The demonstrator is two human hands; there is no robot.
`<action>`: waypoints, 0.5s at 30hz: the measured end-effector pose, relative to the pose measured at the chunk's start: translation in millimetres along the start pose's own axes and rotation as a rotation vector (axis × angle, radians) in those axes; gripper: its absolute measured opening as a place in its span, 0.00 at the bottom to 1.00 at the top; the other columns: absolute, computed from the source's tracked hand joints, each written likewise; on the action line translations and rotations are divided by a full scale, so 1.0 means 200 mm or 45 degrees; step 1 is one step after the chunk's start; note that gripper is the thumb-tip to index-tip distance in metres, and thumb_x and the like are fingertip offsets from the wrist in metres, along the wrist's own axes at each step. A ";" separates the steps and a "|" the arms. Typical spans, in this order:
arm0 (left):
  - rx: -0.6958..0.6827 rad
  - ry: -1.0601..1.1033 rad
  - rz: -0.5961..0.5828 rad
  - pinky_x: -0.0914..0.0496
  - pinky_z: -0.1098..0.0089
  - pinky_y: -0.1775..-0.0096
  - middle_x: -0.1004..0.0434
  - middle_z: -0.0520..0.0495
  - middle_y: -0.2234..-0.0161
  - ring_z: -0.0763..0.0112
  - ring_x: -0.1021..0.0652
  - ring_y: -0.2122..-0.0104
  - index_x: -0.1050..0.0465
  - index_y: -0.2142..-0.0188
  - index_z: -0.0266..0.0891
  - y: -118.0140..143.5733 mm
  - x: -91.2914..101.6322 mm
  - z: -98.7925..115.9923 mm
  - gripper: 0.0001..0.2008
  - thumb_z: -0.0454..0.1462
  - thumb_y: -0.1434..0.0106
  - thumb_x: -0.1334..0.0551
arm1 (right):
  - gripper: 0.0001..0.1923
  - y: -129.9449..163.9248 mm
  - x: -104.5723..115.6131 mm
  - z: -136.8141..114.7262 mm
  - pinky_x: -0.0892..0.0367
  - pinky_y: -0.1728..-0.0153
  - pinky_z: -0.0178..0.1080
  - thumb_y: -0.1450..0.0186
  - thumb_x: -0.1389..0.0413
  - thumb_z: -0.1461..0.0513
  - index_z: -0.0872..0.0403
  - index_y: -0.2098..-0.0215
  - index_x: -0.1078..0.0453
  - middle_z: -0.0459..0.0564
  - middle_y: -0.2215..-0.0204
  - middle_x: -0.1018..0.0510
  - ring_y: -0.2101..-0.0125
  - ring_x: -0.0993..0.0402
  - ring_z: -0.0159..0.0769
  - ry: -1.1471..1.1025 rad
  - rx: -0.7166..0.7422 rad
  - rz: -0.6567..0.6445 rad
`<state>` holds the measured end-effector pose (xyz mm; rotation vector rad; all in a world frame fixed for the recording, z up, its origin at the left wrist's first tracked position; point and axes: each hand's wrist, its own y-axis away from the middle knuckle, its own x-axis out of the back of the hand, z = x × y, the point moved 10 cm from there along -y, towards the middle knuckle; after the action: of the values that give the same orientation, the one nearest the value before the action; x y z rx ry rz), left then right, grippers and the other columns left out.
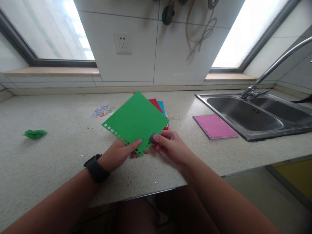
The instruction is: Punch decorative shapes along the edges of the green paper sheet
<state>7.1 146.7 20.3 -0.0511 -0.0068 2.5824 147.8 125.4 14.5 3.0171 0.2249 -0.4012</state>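
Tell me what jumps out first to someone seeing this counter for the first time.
The bright green paper sheet at the centre of the counter, its near edge punched with small shapes. The left hand pinches that edge while the right hand presses a small purple punch on it. Next, the pink sheet beside the steel sink at right, and a crumpled green scrap at far left.

The sheet point(135, 121) is plain green, its near edge patterned with a row of small punched shapes. Behind it at 1 o'clock peek a red sheet point(156, 104) and a blue one point(162, 106). The card point(214, 126) at 3 o'clock is pink — dashed border. The scrap point(34, 134) at 9 o'clock is green. The desk point(60, 152) is speckled beige, the watch point(96, 168) black.
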 end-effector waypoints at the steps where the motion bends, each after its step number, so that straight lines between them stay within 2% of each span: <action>1: -0.004 -0.009 -0.005 0.31 0.72 0.77 0.17 0.40 0.72 0.67 0.23 0.78 0.20 0.65 0.36 0.00 0.00 0.00 0.16 0.49 0.38 0.32 | 0.19 0.00 0.00 0.00 0.40 0.79 0.31 0.40 0.31 0.51 0.57 0.72 0.29 0.46 0.78 0.25 0.80 0.32 0.26 0.001 0.000 0.000; 15: 0.044 -0.088 -0.028 0.30 0.73 0.75 0.17 0.43 0.71 0.72 0.24 0.77 0.26 0.62 0.35 0.01 0.00 -0.01 0.19 0.50 0.35 0.34 | 0.20 0.00 -0.01 -0.01 0.42 0.81 0.31 0.42 0.31 0.50 0.56 0.73 0.29 0.45 0.80 0.26 0.81 0.33 0.26 -0.011 -0.016 0.004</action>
<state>6.5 145.8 18.7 0.0512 0.0114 2.5605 147.1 125.1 15.7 3.0028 0.2206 -0.4105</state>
